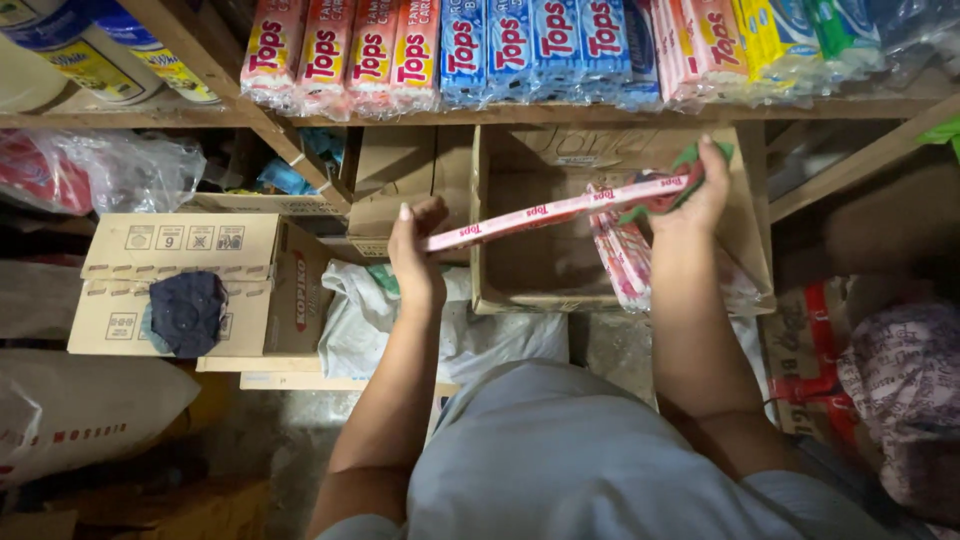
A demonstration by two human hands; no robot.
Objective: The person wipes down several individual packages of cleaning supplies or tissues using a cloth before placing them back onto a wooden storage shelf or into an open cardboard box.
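A long, thin pink packet [555,211] is held level between both hands, above an open cardboard box [520,295] under the wooden shelf. My left hand [415,255] grips its left end. My right hand [692,190] grips its right end, along with something green and red that I cannot make out. More pink packets [622,262] lie inside the box, below the right hand.
A wooden shelf [600,113] carries upright pink, blue, yellow and green packets. A closed carton [250,275] with a dark cloth [186,312] stands at left, a white bag [360,325] beside it. Plastic bags lie far left, a patterned sack [900,385] right.
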